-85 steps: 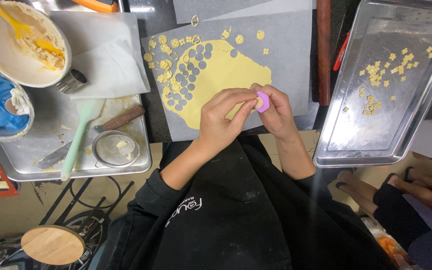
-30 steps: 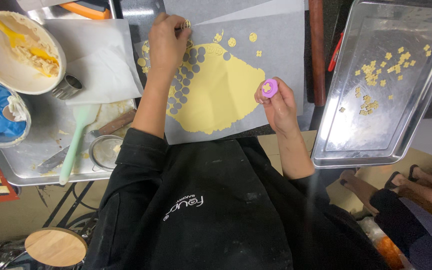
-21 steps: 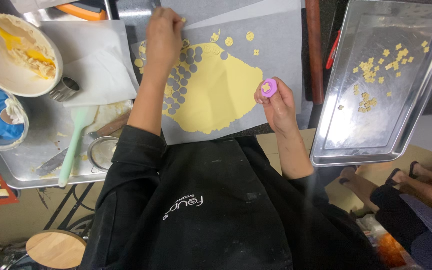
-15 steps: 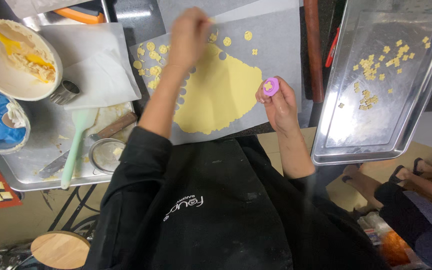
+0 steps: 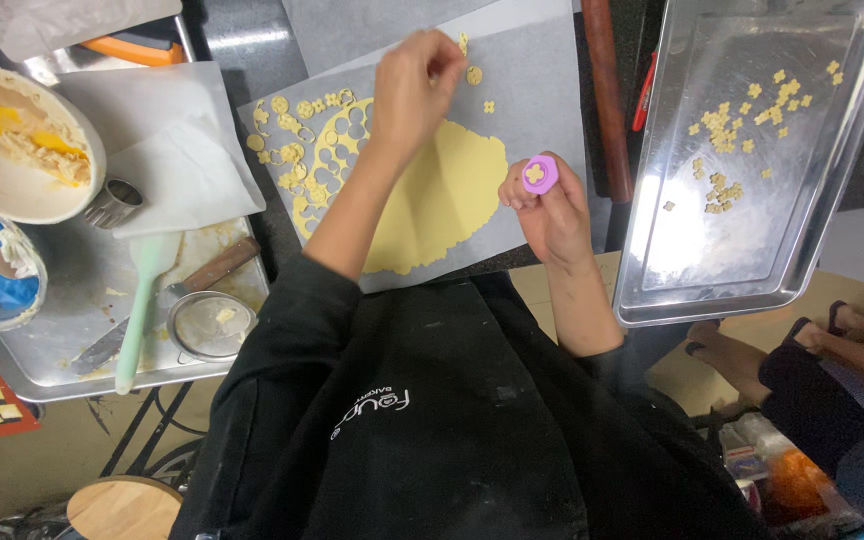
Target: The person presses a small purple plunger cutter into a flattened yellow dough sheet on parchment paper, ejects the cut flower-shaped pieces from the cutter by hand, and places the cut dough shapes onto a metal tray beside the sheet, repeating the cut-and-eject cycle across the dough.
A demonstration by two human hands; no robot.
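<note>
My right hand (image 5: 552,215) holds a small purple round cutter (image 5: 539,173) with a yellow cross-shaped piece in it, over the right edge of the rolled yellow dough (image 5: 442,200). My left hand (image 5: 417,80) is raised over the far part of the grey sheet (image 5: 542,90), fingers pinched together near small dough cut-outs (image 5: 472,75); whether it grips a piece I cannot tell. The dough's left part is full of round holes (image 5: 337,140).
A steel tray (image 5: 742,260) with several small dough shapes lies at the right. A wooden rolling pin (image 5: 607,100) lies between sheet and tray. At left are a bowl of dough (image 5: 12,150), a green spatula (image 5: 137,300), a metal ring cutter (image 5: 112,205), parchment and a round sieve (image 5: 210,325).
My left hand moved from the far left of the sheet rightward to above the dough's top edge. My right hand stayed put with the purple cutter.
</note>
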